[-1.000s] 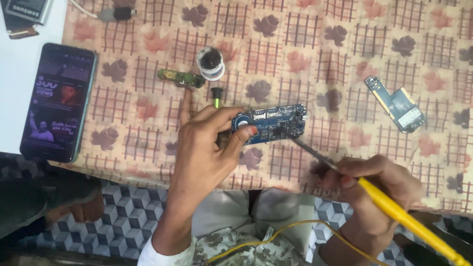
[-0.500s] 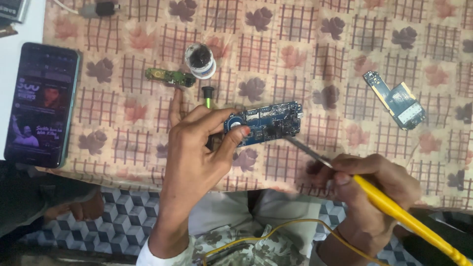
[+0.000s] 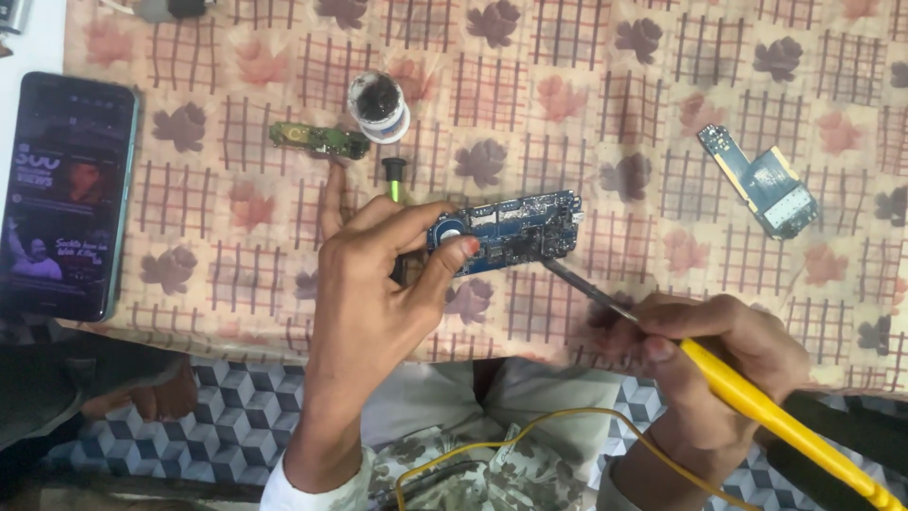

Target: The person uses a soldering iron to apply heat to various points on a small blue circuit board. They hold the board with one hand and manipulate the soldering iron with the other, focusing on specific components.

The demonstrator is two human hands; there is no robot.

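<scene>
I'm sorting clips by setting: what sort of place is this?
Probably a small phone-repair bench, perhaps at home: the left hand holds a blue circuit board, the right hand a yellow soldering iron, on a patterned cloth with a spare board.

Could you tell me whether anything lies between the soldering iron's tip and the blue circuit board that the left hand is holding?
Nothing visible does. The right hand holds the yellow soldering iron, and its metal tip reaches the lower right edge of the blue circuit board over bare cloth. The left hand grips the board's other end, clear of the tip.
</scene>
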